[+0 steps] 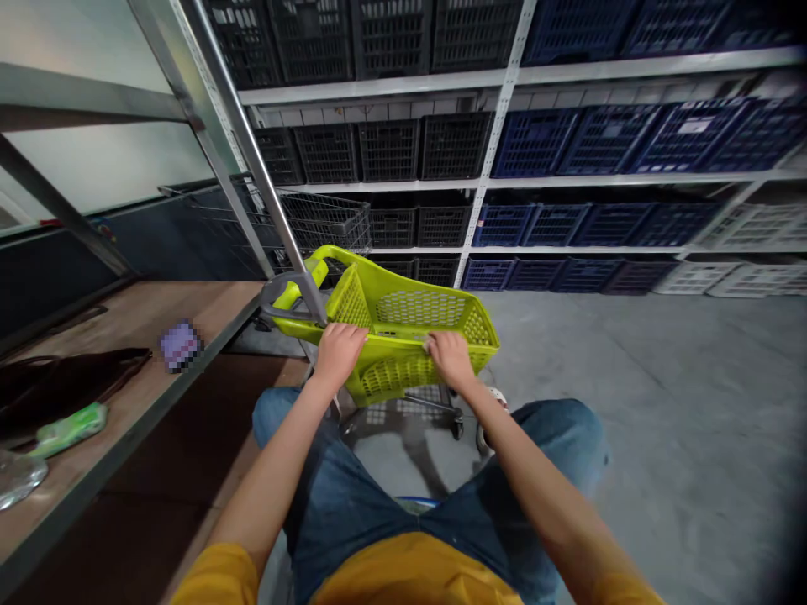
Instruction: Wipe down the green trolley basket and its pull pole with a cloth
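Observation:
A small lime-green plastic shopping cart (pixel 419 307) stands sideways in front of my knees, its basket with perforated walls and no goods visible in it. My left hand (pixel 340 349) grips the near rim towards the handle end, fingers curled over the edge. Further right along that same rim, my right hand (pixel 451 356) is closed over it. A tiny whitish bit shows by the right fingertips, too small to name. Close to my left hand, a shiny metal pole (pixel 271 185) rises from the cart's grey handle part (pixel 293 296). Beneath are the cart's dark wheels (pixel 457 427).
At left, a wooden shelf (pixel 214 313) with a metal edge holds a blurred purple item (pixel 180 345), a green packet (pixel 71 430) and a dark bag (pixel 76 382). Behind the cart are a wire cart (pixel 328 220) and racks of black crates (pixel 457 147) and blue crates (pixel 535 141). Grey floor (pixel 630 353) lies right.

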A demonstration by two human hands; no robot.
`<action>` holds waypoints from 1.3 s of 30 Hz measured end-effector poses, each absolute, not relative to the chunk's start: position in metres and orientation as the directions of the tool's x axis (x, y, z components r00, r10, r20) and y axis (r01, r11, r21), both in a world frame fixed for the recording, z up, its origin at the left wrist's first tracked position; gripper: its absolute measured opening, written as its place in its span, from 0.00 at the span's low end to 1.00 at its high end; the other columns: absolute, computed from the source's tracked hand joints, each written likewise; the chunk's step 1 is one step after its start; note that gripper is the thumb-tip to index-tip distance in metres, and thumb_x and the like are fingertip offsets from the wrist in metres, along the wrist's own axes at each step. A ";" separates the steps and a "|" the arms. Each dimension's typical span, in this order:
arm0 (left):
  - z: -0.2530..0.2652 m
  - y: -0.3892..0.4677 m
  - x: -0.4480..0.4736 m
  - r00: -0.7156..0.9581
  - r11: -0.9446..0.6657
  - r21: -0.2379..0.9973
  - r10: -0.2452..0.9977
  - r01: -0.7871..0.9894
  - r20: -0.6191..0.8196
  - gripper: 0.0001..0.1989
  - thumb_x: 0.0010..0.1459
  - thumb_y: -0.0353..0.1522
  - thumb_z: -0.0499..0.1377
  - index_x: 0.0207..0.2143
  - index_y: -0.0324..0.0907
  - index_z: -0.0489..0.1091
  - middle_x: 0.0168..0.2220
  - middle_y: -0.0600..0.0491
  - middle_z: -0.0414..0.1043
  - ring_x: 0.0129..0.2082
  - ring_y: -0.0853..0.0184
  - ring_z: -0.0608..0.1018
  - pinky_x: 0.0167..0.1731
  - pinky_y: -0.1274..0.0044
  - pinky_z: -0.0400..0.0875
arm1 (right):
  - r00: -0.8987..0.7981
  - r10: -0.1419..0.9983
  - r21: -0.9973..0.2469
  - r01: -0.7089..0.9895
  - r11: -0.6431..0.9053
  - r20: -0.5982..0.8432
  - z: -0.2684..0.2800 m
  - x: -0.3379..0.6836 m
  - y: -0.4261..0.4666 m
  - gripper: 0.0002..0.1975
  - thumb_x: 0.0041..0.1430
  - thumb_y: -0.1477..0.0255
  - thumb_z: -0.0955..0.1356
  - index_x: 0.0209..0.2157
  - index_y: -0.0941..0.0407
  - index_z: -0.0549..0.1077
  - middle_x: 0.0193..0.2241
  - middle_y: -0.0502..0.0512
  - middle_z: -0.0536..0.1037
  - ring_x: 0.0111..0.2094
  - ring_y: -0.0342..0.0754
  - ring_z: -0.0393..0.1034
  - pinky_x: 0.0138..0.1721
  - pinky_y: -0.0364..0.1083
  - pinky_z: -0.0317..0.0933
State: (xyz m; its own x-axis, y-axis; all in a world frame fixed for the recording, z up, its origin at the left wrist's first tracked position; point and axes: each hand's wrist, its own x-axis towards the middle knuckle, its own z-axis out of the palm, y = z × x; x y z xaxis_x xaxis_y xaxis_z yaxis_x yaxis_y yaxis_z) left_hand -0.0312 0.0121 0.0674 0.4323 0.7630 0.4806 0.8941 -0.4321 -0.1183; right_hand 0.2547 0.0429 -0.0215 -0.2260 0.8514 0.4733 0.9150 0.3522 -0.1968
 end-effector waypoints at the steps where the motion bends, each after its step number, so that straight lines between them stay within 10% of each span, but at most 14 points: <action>1: 0.068 0.011 -0.031 0.436 -0.438 -0.116 0.761 0.892 0.481 0.14 0.69 0.35 0.51 0.47 0.43 0.74 0.42 0.48 0.78 0.43 0.58 0.75 0.46 0.66 0.63 | -0.236 0.844 -0.195 0.910 0.366 0.482 -0.021 0.238 0.039 0.18 0.72 0.66 0.57 0.54 0.58 0.68 0.49 0.62 0.74 0.49 0.55 0.62 0.52 0.51 0.53; 10: 0.062 0.008 -0.040 0.469 -0.487 -0.108 0.721 0.867 0.510 0.16 0.69 0.36 0.49 0.49 0.44 0.74 0.43 0.46 0.78 0.44 0.58 0.75 0.47 0.65 0.64 | -0.389 0.788 -0.085 0.872 0.482 0.476 -0.032 0.279 0.034 0.20 0.71 0.70 0.57 0.59 0.59 0.66 0.51 0.62 0.73 0.49 0.54 0.61 0.53 0.50 0.54; 22: 0.064 0.010 -0.030 0.448 -0.467 -0.107 0.722 0.878 0.528 0.16 0.69 0.35 0.49 0.47 0.42 0.75 0.42 0.47 0.79 0.43 0.57 0.75 0.48 0.65 0.64 | 0.094 0.795 -0.330 0.934 0.139 0.600 -0.048 0.310 0.028 0.19 0.69 0.72 0.54 0.49 0.59 0.72 0.46 0.66 0.73 0.49 0.58 0.61 0.54 0.56 0.54; 30: 0.067 0.016 -0.025 0.458 -0.460 -0.130 0.730 0.878 0.507 0.16 0.68 0.33 0.51 0.48 0.40 0.76 0.42 0.45 0.80 0.42 0.56 0.77 0.44 0.64 0.65 | -0.169 0.802 -0.231 0.906 0.356 0.573 -0.022 0.195 0.032 0.19 0.73 0.67 0.54 0.58 0.54 0.65 0.53 0.60 0.72 0.53 0.55 0.58 0.58 0.52 0.49; 39: 0.057 0.023 -0.029 0.472 -0.513 -0.121 0.640 0.850 0.606 0.14 0.67 0.32 0.53 0.47 0.39 0.76 0.42 0.45 0.81 0.42 0.56 0.79 0.46 0.63 0.69 | -0.281 0.790 -0.115 0.908 0.403 0.545 -0.048 0.337 0.057 0.17 0.69 0.69 0.58 0.52 0.57 0.73 0.45 0.63 0.77 0.47 0.56 0.65 0.50 0.53 0.57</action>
State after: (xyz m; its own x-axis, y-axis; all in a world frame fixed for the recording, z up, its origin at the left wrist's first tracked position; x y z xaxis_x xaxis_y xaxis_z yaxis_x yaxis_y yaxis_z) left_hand -0.0287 0.0230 0.0573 0.4724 0.6398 0.6062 0.8499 -0.5129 -0.1210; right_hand 0.3374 0.0575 -0.0475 -0.2815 0.7896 0.5453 0.9078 0.4032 -0.1152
